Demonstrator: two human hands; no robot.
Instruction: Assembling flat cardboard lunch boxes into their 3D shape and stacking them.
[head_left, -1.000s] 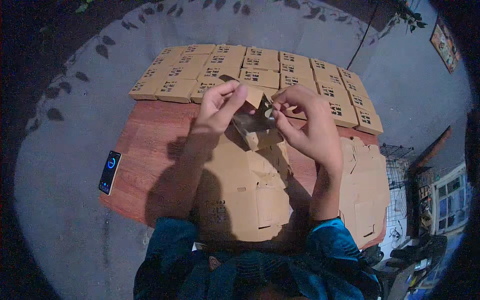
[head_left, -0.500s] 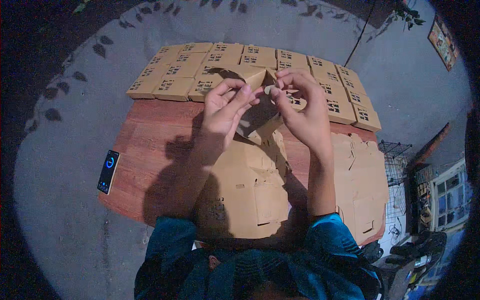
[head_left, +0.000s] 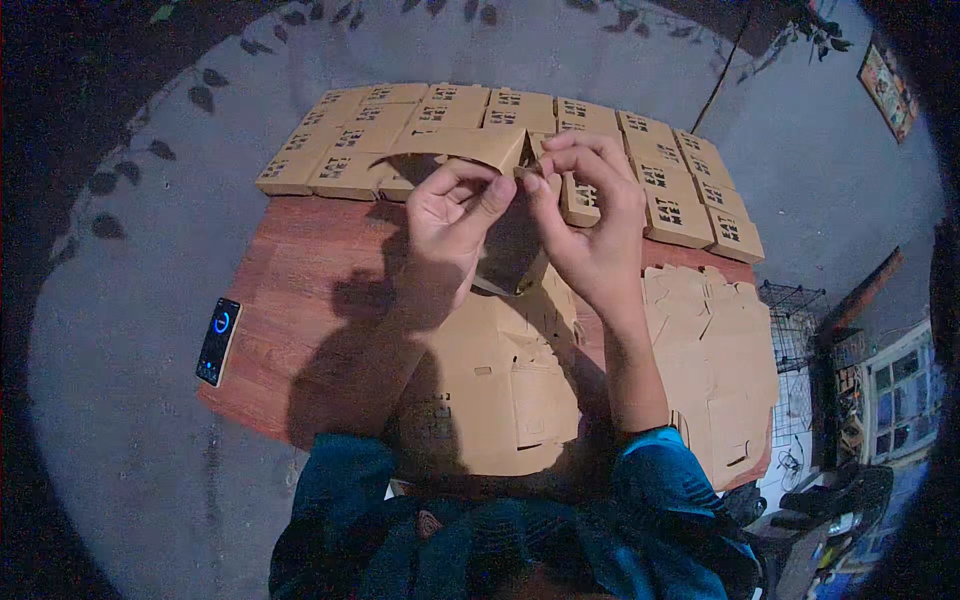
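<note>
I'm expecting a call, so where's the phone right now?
In the head view, the phone lies at the left edge of the reddish table, left of the left hand.

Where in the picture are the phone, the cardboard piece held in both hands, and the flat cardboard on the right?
Phone [head_left: 219,342]: head view, middle of its screen.
Held cardboard piece [head_left: 480,147]: head view, its raised upper flap.
Flat cardboard [head_left: 718,368]: head view, middle of its top face.

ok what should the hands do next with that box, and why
Probably press the box together at its upper corner, left hand steadying, right hand pushing: both pinch near that corner, where a dark gap shows between its edges.
</note>
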